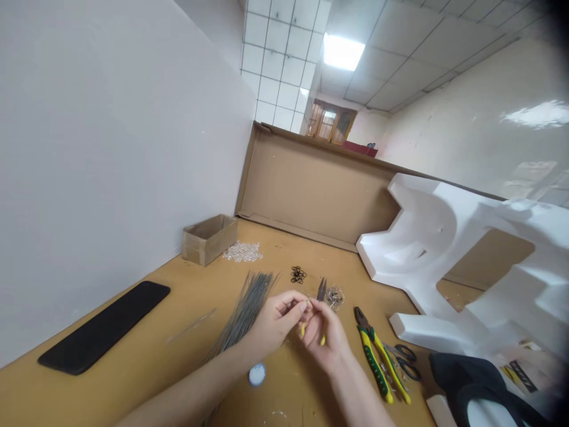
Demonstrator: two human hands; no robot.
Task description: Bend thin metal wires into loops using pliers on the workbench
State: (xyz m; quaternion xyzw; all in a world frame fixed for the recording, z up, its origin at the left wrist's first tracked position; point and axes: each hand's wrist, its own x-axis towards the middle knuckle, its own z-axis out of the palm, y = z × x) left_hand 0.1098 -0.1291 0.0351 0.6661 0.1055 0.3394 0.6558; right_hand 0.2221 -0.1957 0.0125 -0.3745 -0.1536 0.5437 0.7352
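My left hand [278, 317] and my right hand [329, 338] meet fingertip to fingertip above the table. Between the pinched fingers is something tiny that I cannot make out. Needle-nose pliers [322, 289] appear tucked in my right hand, their dark jaws pointing away and parts of their yellow handles showing against the palm. A bundle of thin grey wires [244, 308] lies beside my left hand. Just beyond my fingers are a small cluster of black rings [298, 274] and a tangle of shiny wire pieces [335, 296].
Green-and-yellow pliers [376, 356] and scissors [405, 359] lie at right, near white foam packing [413, 261]. Clear beads [244, 251] sit by a small cardboard box [207, 240]. A black pad [106, 326] rests at left; a white round cap [256, 375] is nearer.
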